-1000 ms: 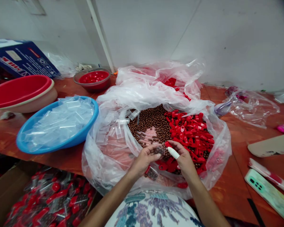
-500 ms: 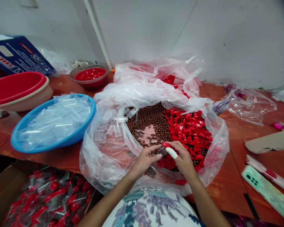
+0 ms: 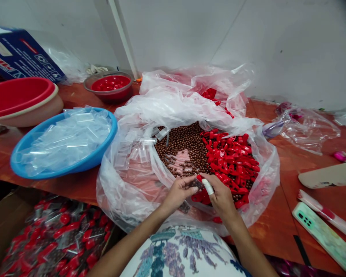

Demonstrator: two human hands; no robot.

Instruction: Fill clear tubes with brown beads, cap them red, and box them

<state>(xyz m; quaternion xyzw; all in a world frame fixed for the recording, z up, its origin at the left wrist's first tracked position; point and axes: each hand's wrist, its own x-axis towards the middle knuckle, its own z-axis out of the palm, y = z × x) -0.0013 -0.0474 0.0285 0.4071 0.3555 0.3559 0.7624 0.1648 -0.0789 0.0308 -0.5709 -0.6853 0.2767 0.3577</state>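
My left hand pinches a small clear plastic container with brown balls inside. Closed around a red plastic cap, my right hand presses it at the container's upper end; a white wrap covers one finger. Whether the cap is fully seated is hidden by the fingers. Both hands are over the near rim of a large clear plastic bag. Inside lie loose brown balls, a heap of red caps on the right, and several empty clear containers on the left.
A blue basin of clear containers stands left, near a red basin and a bowl of red pieces. Below the table edge, a carton holds filled red-capped containers. A phone and pale cup lie right.
My fingers have closed further over the red cap, now lower and tighter against the container, so less of it shows. The view has shifted slightly.
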